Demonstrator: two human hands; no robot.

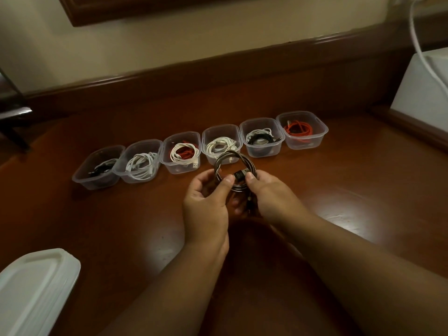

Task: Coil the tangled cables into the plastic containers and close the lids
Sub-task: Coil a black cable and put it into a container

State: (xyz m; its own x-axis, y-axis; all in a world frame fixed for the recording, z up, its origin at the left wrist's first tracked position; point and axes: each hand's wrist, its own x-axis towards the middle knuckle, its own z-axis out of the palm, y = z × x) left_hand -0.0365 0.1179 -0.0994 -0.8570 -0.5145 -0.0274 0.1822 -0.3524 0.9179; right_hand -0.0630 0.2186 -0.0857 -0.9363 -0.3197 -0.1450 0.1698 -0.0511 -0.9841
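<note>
A dark braided cable (233,158) is wound into a round coil and held up over the wooden table (351,190). My left hand (206,204) grips the coil's left side between thumb and fingers. My right hand (269,195) pinches the cable's black plug end at the coil's right side. Behind the coil, several clear plastic containers (260,137) stand lidless in a row. Each holds coiled cables: black at the far left (99,167), white, red with white, white, black with white, and red at the far right (301,129).
A stack of white lids (36,287) lies at the table's near left corner. A white box (421,93) with a white cord (421,54) running to the wall stands at the far right. A raised wooden ledge runs along the table's back edge.
</note>
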